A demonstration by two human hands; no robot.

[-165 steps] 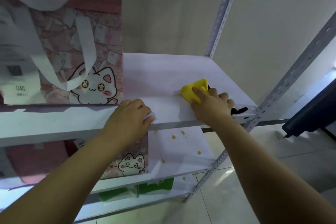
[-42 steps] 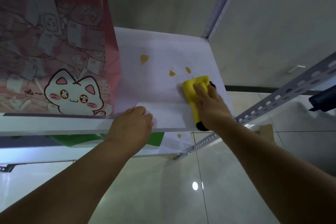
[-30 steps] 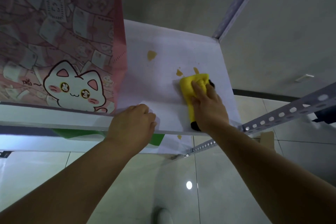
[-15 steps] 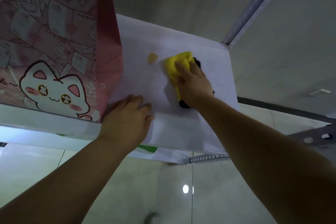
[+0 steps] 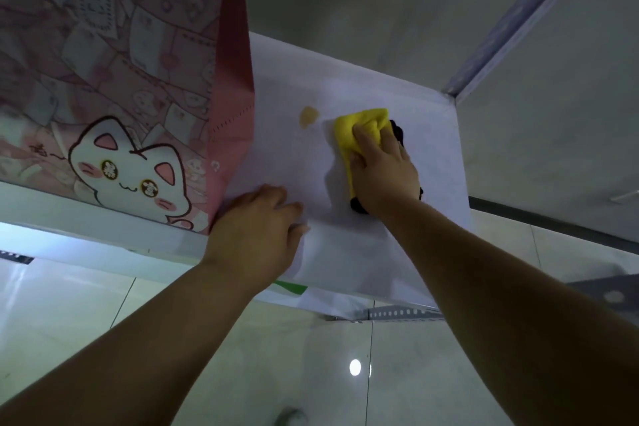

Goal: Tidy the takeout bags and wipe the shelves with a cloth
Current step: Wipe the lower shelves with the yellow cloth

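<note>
Right hand (image 5: pixel 383 173) presses flat on the yellow cloth (image 5: pixel 359 121) at mid-frame. Left hand (image 5: pixel 256 228) rests loose on the white shelf (image 5: pixel 345 252), touching the pink cat bag (image 5: pixel 131 107), whose contents are hidden. 2 small spots have gone; 1 tan stain (image 5: pixel 308 115) remains.

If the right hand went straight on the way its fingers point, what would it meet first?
Only bare shelf, it seems, then the wall behind its back edge. The right hand, pressing the yellow cloth, points back and slightly left; the tan stain lies left of that line.
</note>
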